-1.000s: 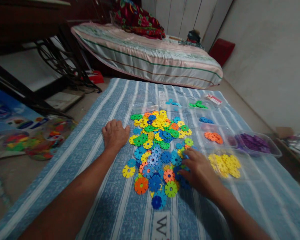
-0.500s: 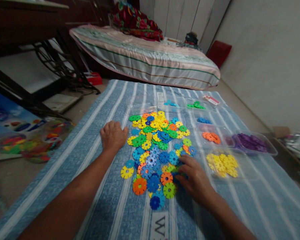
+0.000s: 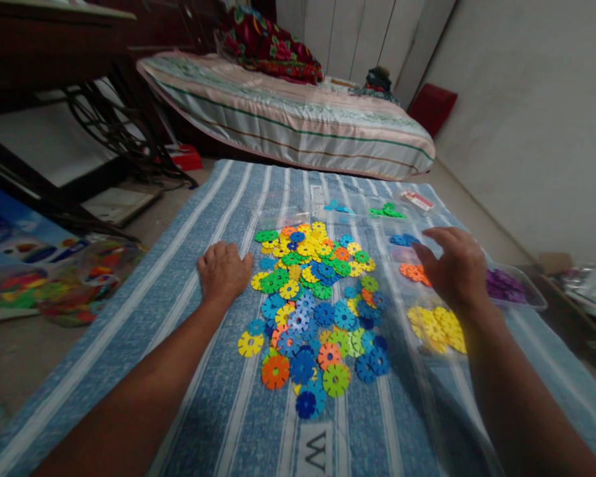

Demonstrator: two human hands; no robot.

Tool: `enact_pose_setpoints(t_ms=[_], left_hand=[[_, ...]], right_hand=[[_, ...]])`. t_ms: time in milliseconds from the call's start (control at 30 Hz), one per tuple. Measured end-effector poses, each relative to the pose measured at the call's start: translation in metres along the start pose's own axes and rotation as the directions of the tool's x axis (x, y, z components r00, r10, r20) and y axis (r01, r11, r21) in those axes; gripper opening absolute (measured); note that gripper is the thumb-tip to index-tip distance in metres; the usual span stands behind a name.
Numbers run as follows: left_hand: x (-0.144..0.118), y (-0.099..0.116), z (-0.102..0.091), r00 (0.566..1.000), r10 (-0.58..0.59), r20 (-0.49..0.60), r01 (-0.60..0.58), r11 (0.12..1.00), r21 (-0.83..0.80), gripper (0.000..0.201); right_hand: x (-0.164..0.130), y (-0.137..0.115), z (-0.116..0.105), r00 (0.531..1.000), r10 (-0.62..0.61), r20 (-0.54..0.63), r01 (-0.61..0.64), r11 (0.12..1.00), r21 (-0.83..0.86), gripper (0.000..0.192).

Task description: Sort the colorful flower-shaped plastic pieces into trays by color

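My left hand (image 3: 223, 268) rests on the striped cloth at the left edge of a heap of notched plastic discs (image 3: 305, 248). Its fingers lie loosely bent, and it holds nothing. Over the small clear boxes on the right hangs my right hand (image 3: 451, 268), thumb and forefinger apart, with no disc visible between them. Just left of those fingertips are dark blue discs (image 3: 402, 240). Orange discs (image 3: 413, 273) show below the thumb, partly covered by the hand. Yellow discs (image 3: 434, 326) fill a nearer box, partly behind my right wrist.
Purple discs (image 3: 504, 285) sit in a clear box at the far right. Light blue discs (image 3: 338, 207) and green discs (image 3: 387, 211) lie in boxes at the back, near a red-and-white packet (image 3: 417, 200). A bed (image 3: 298, 126) stands beyond the blue striped cloth (image 3: 189, 265).
My right hand has left the right side of the heap and moved up and right to the boxes, uncovering blue and green discs. My left hand has stayed in place.
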State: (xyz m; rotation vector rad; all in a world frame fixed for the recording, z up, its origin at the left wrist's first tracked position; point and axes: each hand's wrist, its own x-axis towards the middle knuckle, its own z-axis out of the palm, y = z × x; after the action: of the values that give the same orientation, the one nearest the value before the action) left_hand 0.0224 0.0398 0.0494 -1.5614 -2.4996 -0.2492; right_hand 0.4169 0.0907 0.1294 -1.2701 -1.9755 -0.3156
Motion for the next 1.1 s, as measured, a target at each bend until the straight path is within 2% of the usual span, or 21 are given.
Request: enact_pose_setpoints(t_ms=[67, 133, 200, 300, 400, 533, 600, 700, 867, 1000, 1100], left_hand=[[0.0, 0.0, -0.001, 1.0, -0.003, 0.0, 0.003, 1.0, -0.01, 0.039], [-0.001, 0.001, -0.001, 1.0, -0.007, 0.003, 0.007, 1.0, -0.012, 0.039], [-0.001, 0.002, -0.002, 1.0, -0.006, 0.009, 0.006, 1.0, -0.003, 0.041], [-0.002, 0.003, -0.005, 1.0, -0.002, 0.018, 0.002, 1.0, 0.016, 0.043], [-0.002, 0.004, -0.006, 1.0, -0.006, 0.024, 0.006, 1.0, 0.019, 0.043], [-0.002, 0.004, -0.006, 0.999, -0.012, 0.03, 0.012, 1.0, 0.007, 0.044], [-0.002, 0.004, -0.005, 0.999, -0.014, 0.032, 0.014, 1.0, 0.0, 0.045], [-0.003, 0.003, -0.004, 1.0, -0.012, 0.029, 0.012, 1.0, -0.012, 0.047], [-0.005, 0.003, -0.004, 1.0, -0.007, 0.014, 0.008, 1.0, -0.03, 0.046], [-0.005, 0.004, -0.005, 1.0, -0.009, 0.018, 0.009, 1.0, -0.015, 0.045], [-0.004, 0.003, -0.004, 1.0, -0.008, 0.012, 0.008, 1.0, -0.012, 0.044]], right_hand=[[-0.005, -0.005, 0.004, 1.0, -0.007, 0.019, 0.007, 1.0, 0.021, 0.014], [-0.022, -0.024, 0.01, 0.985, -0.103, 0.137, 0.082, 0.986, 0.147, 0.012], [-0.044, -0.051, 0.019, 0.935, -0.215, 0.283, 0.136, 0.952, 0.275, 0.011], [-0.069, -0.089, 0.03, 0.837, -0.297, 0.459, 0.148, 0.931, 0.333, 0.007], [-0.077, -0.11, 0.036, 0.762, -0.277, 0.586, 0.12, 0.948, 0.293, 0.012], [-0.074, -0.12, 0.039, 0.698, -0.22, 0.682, 0.097, 0.972, 0.214, 0.029], [-0.074, -0.123, 0.04, 0.675, -0.197, 0.711, 0.09, 0.978, 0.186, 0.031], [-0.078, -0.124, 0.042, 0.675, -0.187, 0.714, 0.078, 0.98, 0.182, 0.025], [-0.083, -0.121, 0.043, 0.708, -0.23, 0.668, 0.074, 0.965, 0.253, 0.008], [-0.088, -0.119, 0.046, 0.759, -0.237, 0.607, 0.072, 0.956, 0.283, 0.008], [-0.094, -0.121, 0.05, 0.798, -0.193, 0.57, 0.07, 0.971, 0.23, 0.028]])
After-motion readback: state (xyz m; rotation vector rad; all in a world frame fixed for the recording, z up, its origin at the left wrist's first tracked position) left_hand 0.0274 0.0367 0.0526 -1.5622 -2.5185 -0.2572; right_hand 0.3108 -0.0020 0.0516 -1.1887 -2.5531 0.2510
